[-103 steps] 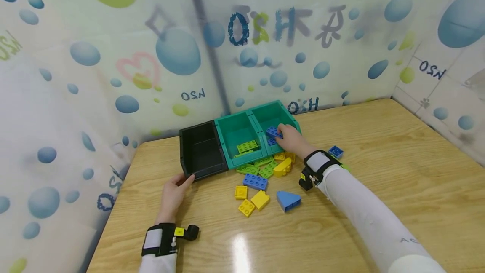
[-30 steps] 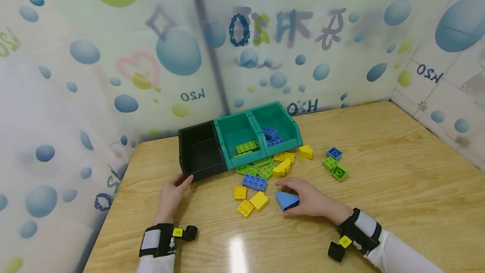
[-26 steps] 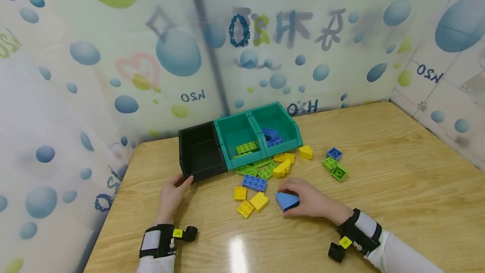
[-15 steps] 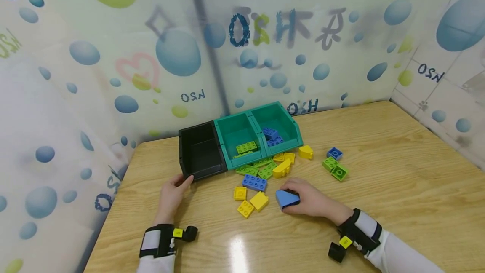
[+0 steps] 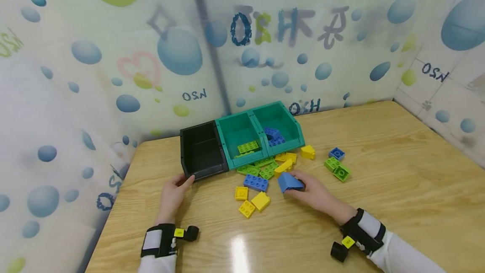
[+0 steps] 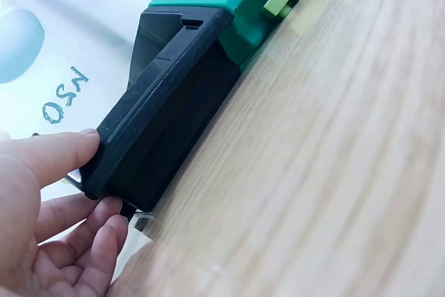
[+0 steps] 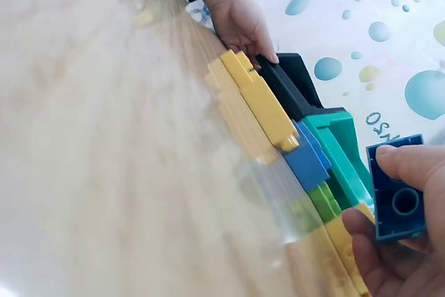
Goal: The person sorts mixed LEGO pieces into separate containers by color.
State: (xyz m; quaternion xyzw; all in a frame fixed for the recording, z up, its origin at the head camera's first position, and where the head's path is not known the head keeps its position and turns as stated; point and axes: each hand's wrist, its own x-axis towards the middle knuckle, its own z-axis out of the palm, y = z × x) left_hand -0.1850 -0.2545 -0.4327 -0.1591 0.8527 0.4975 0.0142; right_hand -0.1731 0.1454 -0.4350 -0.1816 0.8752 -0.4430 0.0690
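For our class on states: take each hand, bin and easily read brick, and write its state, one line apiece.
Left hand: gripping a corner of the black bin
Right hand: pinching the blue wedge brick
Blue wedge brick: held, raised
Black bin: upright, open-topped
Middle teal bin: holding green bricks
Right teal bin: holding blue bricks
Eight-stud blue brick: studs up
Small blue brick: upside down

The blue wedge block [image 5: 288,181] and black bin [image 6: 174,116] look smooth plastic, the wood-grained tabletop [image 5: 379,159] glossy.
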